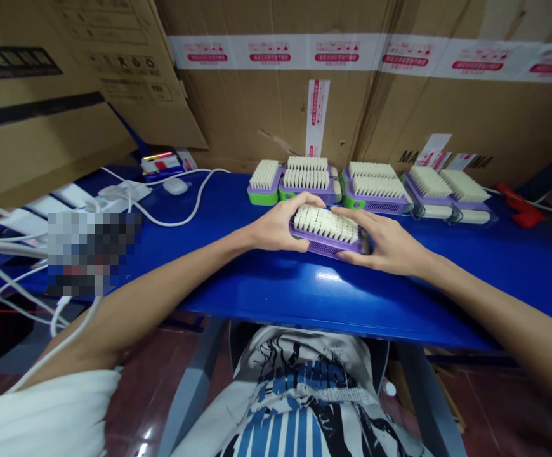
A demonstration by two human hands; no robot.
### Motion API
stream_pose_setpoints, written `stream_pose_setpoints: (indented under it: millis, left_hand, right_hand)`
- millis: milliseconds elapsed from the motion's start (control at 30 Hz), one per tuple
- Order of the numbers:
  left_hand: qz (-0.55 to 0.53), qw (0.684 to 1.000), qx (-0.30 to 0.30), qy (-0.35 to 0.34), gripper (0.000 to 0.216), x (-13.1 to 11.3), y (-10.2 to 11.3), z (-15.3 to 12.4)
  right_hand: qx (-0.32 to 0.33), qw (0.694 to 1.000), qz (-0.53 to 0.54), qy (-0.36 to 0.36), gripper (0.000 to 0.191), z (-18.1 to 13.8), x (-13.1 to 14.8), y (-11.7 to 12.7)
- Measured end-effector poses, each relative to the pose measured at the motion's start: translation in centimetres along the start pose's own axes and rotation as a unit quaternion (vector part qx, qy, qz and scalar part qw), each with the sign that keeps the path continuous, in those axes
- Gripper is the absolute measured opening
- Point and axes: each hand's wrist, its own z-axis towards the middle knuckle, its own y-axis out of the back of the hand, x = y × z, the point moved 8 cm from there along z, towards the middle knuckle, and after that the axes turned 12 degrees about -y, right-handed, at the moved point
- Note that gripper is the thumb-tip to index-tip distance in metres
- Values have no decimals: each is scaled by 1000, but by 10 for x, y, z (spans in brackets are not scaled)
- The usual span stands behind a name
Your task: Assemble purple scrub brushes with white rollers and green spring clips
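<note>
A purple brush [326, 230] with white bristles facing up rests on the blue table [266, 285] in front of me. My left hand [276, 225] wraps round its left end, fingers curled over the top edge. On the right end, my right hand [383, 241] grips the brush with thumb and fingers closed on its side. Both hands hold the same brush just above or on the table surface.
A row of several purple and green brushes [366, 187] lines the back of the table against cardboard boxes [400, 114]. White cables [181, 212] and a power strip [124, 190] lie at the left. A red object [518, 206] sits far right.
</note>
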Motion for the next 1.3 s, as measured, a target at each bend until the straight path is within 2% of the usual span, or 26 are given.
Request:
stream_pose_setpoints:
  millis: [133,267,367,567,800,933,1067,1167,1233,1300]
  left_hand:
    - [83,996,-17,18,84,5,-10,-3]
    - [151,984,-72,68,81,9,-17,-4]
    - [167,977,-91,93,77,8,-21,-3]
    - [194,974,-76,91,73,2,-20,0]
    - [190,978,-69,46,70,4,-23,0]
    - [141,987,-64,33,76,10,-16,-4]
    - [5,1000,0,14,95,20,0,-6]
    - [-118,991,45,53,106,31,8,-9]
    - [-192,978,31,82,86,36,7,-8]
    - [-252,963,-21,97,66,39,2,-4]
  right_hand:
    - [-26,998,-42,-27,87,1,-4,-2]
    - [-41,994,-83,-54,87,1,-4,-2]
    - [-45,991,-109,-68,87,0,0,-3]
    - [-41,994,-83,-58,88,0,1,-4]
    - [-40,997,-44,-49,90,-1,-5,-4]
    - [-26,999,-1,-36,89,-1,-12,-1]
    - [-11,999,46,-7,85,2,-23,7]
    - [6,995,97,37,82,5,-28,12]
    - [16,990,129,53,82,6,-31,12]
    - [18,986,154,60,82,6,-31,9]
